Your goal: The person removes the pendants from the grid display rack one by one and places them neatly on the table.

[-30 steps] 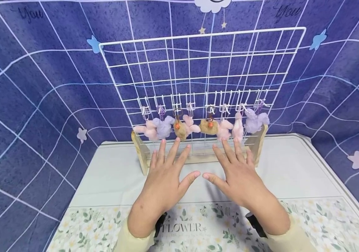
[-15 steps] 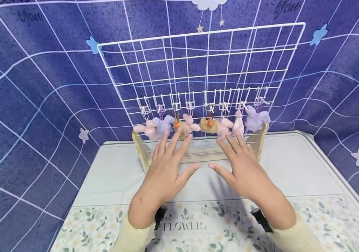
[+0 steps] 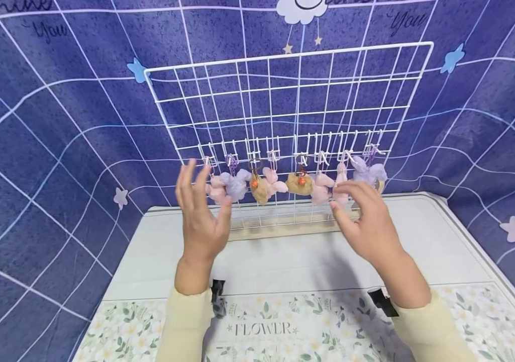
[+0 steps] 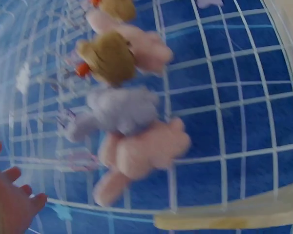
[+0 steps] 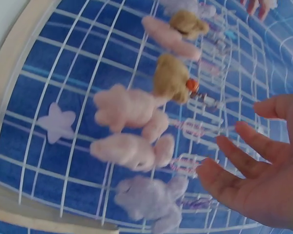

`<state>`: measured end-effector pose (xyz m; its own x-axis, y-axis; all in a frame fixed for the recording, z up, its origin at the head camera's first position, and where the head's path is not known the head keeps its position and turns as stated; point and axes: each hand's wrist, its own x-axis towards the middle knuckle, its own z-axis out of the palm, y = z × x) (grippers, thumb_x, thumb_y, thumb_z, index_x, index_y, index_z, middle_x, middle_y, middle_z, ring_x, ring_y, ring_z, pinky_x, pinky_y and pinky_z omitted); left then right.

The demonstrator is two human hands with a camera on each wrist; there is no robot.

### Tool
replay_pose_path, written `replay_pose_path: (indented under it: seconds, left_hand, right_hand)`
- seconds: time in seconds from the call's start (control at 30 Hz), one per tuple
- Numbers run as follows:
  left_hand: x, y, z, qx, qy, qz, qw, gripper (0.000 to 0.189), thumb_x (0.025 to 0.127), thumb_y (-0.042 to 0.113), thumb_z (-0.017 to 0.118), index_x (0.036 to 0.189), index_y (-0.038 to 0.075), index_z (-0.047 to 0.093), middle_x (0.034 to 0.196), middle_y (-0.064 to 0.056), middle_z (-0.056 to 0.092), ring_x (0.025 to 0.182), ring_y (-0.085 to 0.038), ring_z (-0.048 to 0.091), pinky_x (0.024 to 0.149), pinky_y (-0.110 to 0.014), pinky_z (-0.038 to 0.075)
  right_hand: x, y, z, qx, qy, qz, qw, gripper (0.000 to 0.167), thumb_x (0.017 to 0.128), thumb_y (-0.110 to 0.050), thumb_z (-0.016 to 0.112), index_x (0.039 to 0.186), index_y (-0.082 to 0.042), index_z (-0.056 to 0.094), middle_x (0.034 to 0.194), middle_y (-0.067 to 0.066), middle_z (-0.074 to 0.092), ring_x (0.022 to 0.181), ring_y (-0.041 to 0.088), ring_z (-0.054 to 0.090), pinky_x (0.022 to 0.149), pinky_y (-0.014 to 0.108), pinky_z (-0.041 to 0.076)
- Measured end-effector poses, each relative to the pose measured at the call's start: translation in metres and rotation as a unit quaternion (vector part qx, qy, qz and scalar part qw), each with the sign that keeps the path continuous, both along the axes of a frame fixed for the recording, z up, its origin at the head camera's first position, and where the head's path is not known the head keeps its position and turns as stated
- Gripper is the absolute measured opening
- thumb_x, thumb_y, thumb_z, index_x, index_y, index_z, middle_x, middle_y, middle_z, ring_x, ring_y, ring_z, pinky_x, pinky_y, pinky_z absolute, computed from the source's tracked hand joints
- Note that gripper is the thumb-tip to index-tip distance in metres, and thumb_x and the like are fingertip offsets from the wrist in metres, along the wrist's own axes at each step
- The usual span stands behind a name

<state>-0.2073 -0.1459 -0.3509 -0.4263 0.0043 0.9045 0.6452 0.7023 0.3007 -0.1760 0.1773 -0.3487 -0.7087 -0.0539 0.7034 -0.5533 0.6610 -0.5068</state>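
Several small plush keychains hang in a row from hooks on a white wire grid rack (image 3: 300, 53). My left hand (image 3: 200, 229) is raised before the row's left end, fingers up and loosely bent, nearest a pink plush keychain (image 3: 216, 191) that it partly covers. Beside that one hangs a lavender plush keychain (image 3: 236, 185). At the right end, my right hand (image 3: 370, 229) hovers with softly curved fingers in front of a pink plush keychain (image 3: 340, 177) and a lavender one. In the right wrist view, a gap separates the fingers from the plush bodies (image 5: 129, 151). Neither hand holds anything.
The rack stands on a wooden base (image 3: 280, 230) at the back of a table with a white and floral cover (image 3: 257, 274). A blue star-patterned curtain (image 3: 81, 125) encloses the back and sides. Brown plush keychains (image 3: 299, 184) with orange beads hang mid-row.
Both hands, earlier spread flat palm down below the row, have turned and moved apart. The left rose to upright at the left; the right shifted right with its fingers bending. The keychains remain hanging.
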Motion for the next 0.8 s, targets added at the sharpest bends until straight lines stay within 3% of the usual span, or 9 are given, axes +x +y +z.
replay_pose_path:
  seconds: [0.07,0.23,0.3,0.4,0.6,0.67,0.8]
  left_hand:
    - [-0.009,-0.009,-0.003,0.042,0.002,0.000,0.9991,0.061,0.103,0.029,0.055,0.157,0.007,0.041,0.166,-0.022,0.035,0.159,-0.036,0.028,0.131,-0.055,0.022]
    - [-0.029,-0.030,-0.013,0.134,-0.041,-0.019,0.9899,0.060,0.104,0.021,0.053,0.159,0.003,0.037,0.162,-0.019,0.039,0.154,-0.026,0.034,0.128,-0.049,0.028]
    - [-0.037,-0.037,-0.020,0.171,-0.064,-0.026,0.9829,0.059,0.105,0.022,0.051,0.159,0.002,0.036,0.161,-0.019,0.041,0.153,-0.025,0.036,0.126,-0.048,0.028]
    - [-0.050,-0.044,-0.028,0.226,-0.098,-0.038,0.9685,0.055,0.107,0.019,0.047,0.158,0.001,0.037,0.157,-0.021,0.045,0.150,-0.029,0.040,0.124,-0.044,0.030]
    - [-0.072,-0.054,-0.045,0.280,-0.168,-0.103,0.9396,0.046,0.114,0.020,0.035,0.154,-0.001,0.039,0.143,-0.029,0.058,0.143,-0.037,0.048,0.118,-0.027,0.033]
    - [-0.076,-0.055,-0.051,0.284,-0.181,-0.108,0.9352,0.046,0.115,0.024,0.033,0.152,0.000,0.044,0.140,-0.028,0.061,0.142,-0.037,0.050,0.119,-0.030,0.033]
    - [-0.081,-0.053,-0.057,0.284,-0.185,-0.087,0.9366,0.048,0.115,0.027,0.030,0.138,-0.005,0.057,0.136,-0.026,0.063,0.134,-0.031,0.055,0.116,-0.034,0.036]
  right_hand:
    - [-0.005,0.005,0.000,-0.036,0.030,-0.016,0.9988,0.020,0.093,-0.005,0.071,0.112,-0.001,0.073,0.120,0.016,0.072,0.118,0.031,0.063,0.110,0.040,0.046]
    - [-0.020,0.018,0.002,-0.123,0.060,-0.048,0.9894,0.014,0.091,0.001,0.069,0.104,0.003,0.074,0.109,0.016,0.074,0.105,0.002,0.060,0.091,0.017,0.047]
    - [-0.026,0.023,0.003,-0.159,0.048,-0.058,0.9844,0.016,0.092,0.001,0.068,0.106,0.004,0.073,0.108,0.013,0.073,0.104,-0.005,0.057,0.090,0.015,0.047]
    - [-0.036,0.029,0.002,-0.203,0.037,-0.077,0.9754,0.019,0.092,0.001,0.067,0.110,0.004,0.073,0.113,0.009,0.071,0.106,-0.005,0.057,0.089,0.016,0.048]
    - [-0.052,0.037,-0.002,-0.236,0.032,-0.107,0.9653,0.029,0.093,0.000,0.068,0.122,0.003,0.071,0.129,0.007,0.067,0.118,-0.003,0.049,0.095,0.018,0.044]
    - [-0.057,0.038,-0.004,-0.238,0.017,-0.118,0.9639,0.034,0.094,-0.003,0.069,0.127,0.002,0.068,0.130,0.010,0.065,0.119,-0.001,0.046,0.099,0.022,0.041]
    - [-0.066,0.038,-0.009,-0.247,-0.018,-0.139,0.9589,0.038,0.095,-0.011,0.072,0.131,0.000,0.066,0.129,0.016,0.063,0.115,0.002,0.042,0.099,0.027,0.035]
